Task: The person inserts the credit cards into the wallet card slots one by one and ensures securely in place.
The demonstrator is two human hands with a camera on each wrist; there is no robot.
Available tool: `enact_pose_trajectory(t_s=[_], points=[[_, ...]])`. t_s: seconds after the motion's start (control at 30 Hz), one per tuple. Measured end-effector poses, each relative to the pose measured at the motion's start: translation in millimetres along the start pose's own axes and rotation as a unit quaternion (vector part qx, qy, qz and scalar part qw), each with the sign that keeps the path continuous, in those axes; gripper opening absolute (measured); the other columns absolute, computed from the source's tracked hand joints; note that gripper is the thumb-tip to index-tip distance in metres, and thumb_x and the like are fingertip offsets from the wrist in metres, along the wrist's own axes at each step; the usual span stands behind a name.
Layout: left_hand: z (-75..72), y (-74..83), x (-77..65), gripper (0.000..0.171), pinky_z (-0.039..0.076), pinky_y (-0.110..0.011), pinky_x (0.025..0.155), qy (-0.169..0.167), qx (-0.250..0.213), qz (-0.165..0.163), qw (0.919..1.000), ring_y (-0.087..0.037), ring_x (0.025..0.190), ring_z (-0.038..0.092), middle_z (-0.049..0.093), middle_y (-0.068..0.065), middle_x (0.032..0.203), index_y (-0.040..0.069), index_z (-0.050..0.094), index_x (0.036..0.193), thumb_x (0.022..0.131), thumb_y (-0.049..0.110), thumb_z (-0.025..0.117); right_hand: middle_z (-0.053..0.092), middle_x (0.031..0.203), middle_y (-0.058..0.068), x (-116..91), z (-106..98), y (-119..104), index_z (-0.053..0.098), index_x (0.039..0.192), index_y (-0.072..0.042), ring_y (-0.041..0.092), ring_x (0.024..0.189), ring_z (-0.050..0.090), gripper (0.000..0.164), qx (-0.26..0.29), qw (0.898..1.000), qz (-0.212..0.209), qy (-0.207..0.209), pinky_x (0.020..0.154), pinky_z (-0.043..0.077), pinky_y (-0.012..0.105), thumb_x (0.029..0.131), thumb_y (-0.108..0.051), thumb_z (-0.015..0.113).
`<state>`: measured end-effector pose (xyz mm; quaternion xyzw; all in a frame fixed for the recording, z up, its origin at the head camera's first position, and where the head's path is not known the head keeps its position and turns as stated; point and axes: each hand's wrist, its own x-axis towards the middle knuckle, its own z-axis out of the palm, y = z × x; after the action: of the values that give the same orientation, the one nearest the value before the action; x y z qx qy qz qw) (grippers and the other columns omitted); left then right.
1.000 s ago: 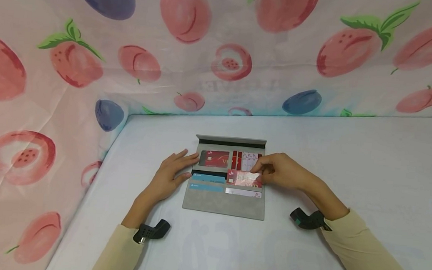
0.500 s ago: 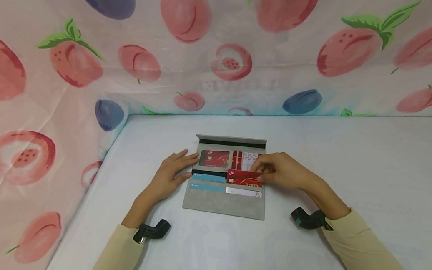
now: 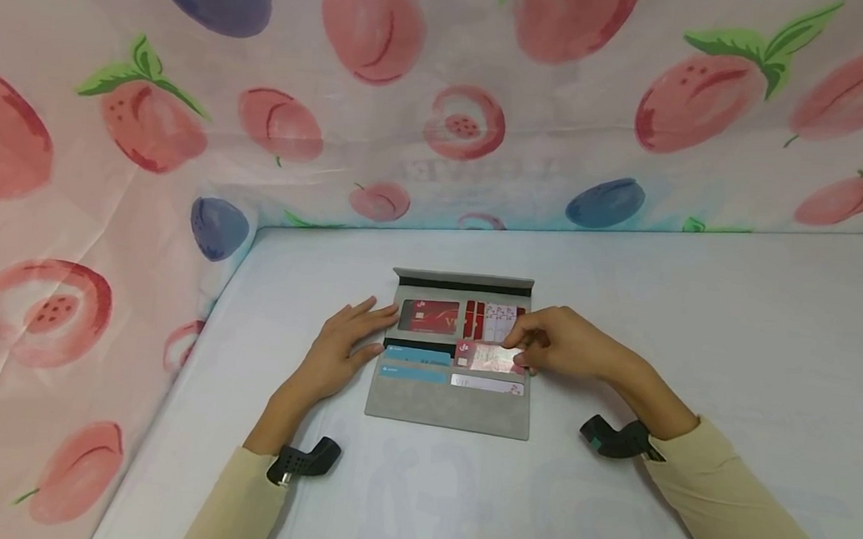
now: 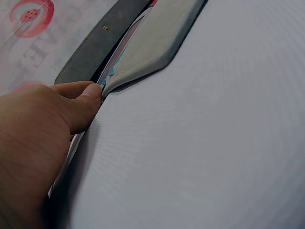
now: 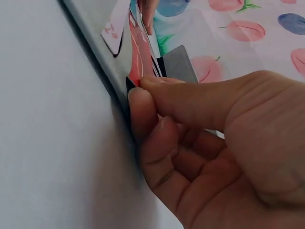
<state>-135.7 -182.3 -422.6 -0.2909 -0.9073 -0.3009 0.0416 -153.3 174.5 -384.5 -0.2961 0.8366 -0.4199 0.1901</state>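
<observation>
A grey wallet (image 3: 444,412) lies unfolded on the white table, its card slots facing up. My right hand (image 3: 569,342) pinches the right end of a red card (image 3: 465,355) that stands partly out of the upper right slot on the wallet's near half. In the right wrist view, thumb and index finger meet on the card (image 5: 137,52) at the wallet's edge. My left hand (image 3: 339,347) rests along the wallet's left edge with fingers extended, fingertips and thumb touching it. Two blue cards (image 3: 415,374) and a pale pink card (image 3: 487,384) sit in neighbouring slots.
On the far half, a red VIP card (image 3: 434,316) shows in a window beside several patterned cards (image 3: 499,316). The wallet's flap (image 3: 463,277) stands up at the back. A fruit-print cloth (image 3: 379,157) hangs behind the table (image 3: 698,322) and along its left.
Light on the red card shifts from glare to plain red and back to glare as my right hand tilts it slightly. My left hand stays where it was.
</observation>
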Motion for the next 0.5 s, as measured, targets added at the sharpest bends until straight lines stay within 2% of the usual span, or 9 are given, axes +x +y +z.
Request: enact_pose_trajectory(t_s=[0.33, 0.5], points=[[0.0, -0.8, 0.0, 0.044, 0.014, -0.055, 0.112, 0.005, -0.001, 0.007, 1.0000, -0.030, 0.139, 0.028, 0.047, -0.003, 0.144, 0.011, 0.055, 0.136, 0.092, 0.014, 0.063, 0.063, 0.083, -0.003, 1.6, 1.4, -3.4, 0.072, 0.097, -0.012, 0.014, 0.068, 0.051, 0.017, -0.039, 0.999, -0.019, -0.016, 0.061, 0.045, 0.026, 0.084, 0.000, 0.068], [-0.1, 0.4, 0.8, 0.044, 0.014, -0.054, 0.112, 0.004, -0.002, 0.010, 0.9999, -0.031, 0.139, 0.028, 0.047, -0.004, 0.144, 0.010, 0.055, 0.136, 0.093, 0.014, 0.063, 0.063, 0.080, -0.005, 1.0, 0.7, -4.5, 0.072, 0.095, -0.011, 0.013, 0.070, 0.054, 0.013, -0.053, 0.998, -0.016, -0.014, 0.063, 0.048, 0.027, 0.084, -0.004, 0.070]])
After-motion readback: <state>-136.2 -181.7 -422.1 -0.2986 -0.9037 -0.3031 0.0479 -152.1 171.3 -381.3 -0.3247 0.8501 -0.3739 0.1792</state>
